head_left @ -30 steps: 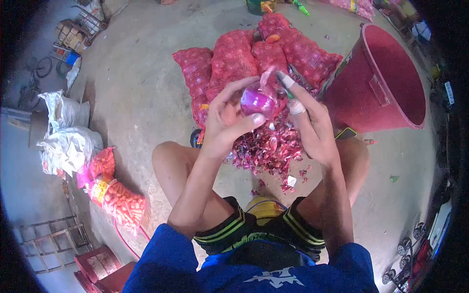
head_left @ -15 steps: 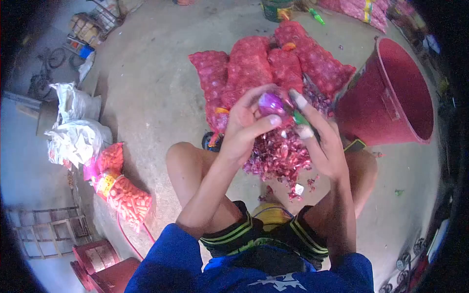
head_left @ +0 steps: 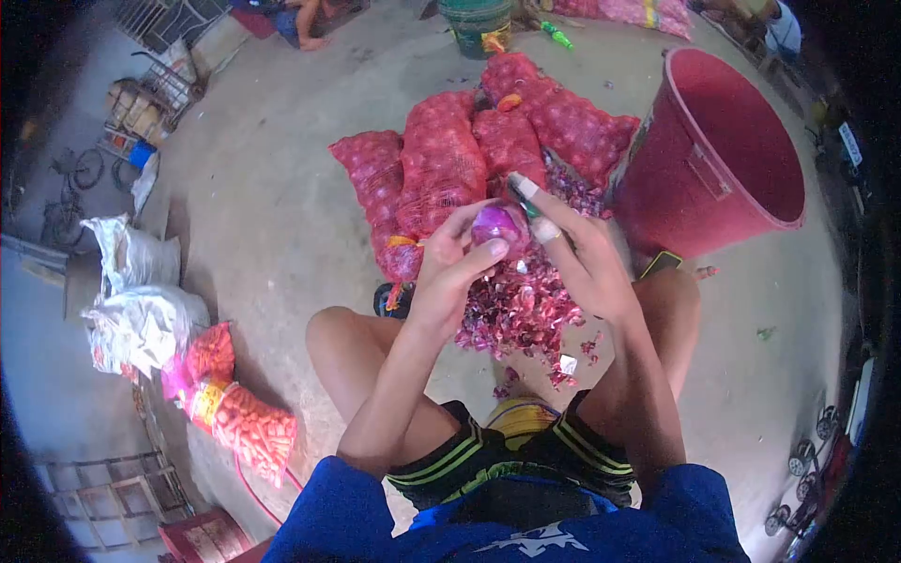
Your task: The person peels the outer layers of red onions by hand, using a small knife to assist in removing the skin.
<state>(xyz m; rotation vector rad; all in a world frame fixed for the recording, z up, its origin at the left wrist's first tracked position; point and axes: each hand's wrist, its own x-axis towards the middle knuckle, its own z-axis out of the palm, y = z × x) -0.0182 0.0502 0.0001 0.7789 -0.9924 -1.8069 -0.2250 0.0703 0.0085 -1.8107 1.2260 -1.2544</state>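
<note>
A shiny purple onion (head_left: pixel 496 225) is held in my left hand (head_left: pixel 449 272), with the fingers behind it and the thumb across its lower front. My right hand (head_left: pixel 587 263) is beside the onion on the right, its fingers closed round a small green-handled tool (head_left: pixel 528 208); white wraps cover two fingertips. The tool's far end is hidden by the hand and onion. Beneath both hands, a heap of reddish-purple onion skins (head_left: pixel 516 314) lies on the floor. Just beyond are several full red net sacks (head_left: pixel 443 155) of onions.
A large red tub (head_left: pixel 666 202) stands at the right, near my knee. A green bucket (head_left: pixel 477 28) is at the top. White sacks (head_left: pixel 145 319) and a net bag of orange items (head_left: pixel 253 427) are at the left. Another person's limb (head_left: pixel 308 21) shows at the top left.
The view has shifted, showing more of the floor's far side. The onion appears turned in my left hand, and my right hand's fingers have closed in nearer to it.
</note>
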